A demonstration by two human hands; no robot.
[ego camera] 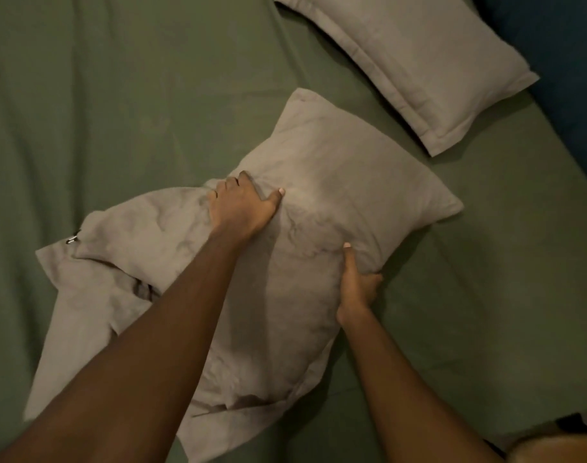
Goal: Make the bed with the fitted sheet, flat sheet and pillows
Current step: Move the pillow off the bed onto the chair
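Grey-brown pillow (335, 182) lies slantwise in the middle of the frame on the green fitted sheet (118, 95), its loose, crumpled case end (85, 295) trailing to the lower left. The left hand (242, 205) grips its far edge with curled fingers and thumb spread, while the right hand (355, 282) clasps its near right edge, thumb on top. A second pillow (415, 65) lies apart at the upper right, beside a dark blue surface (566, 61).
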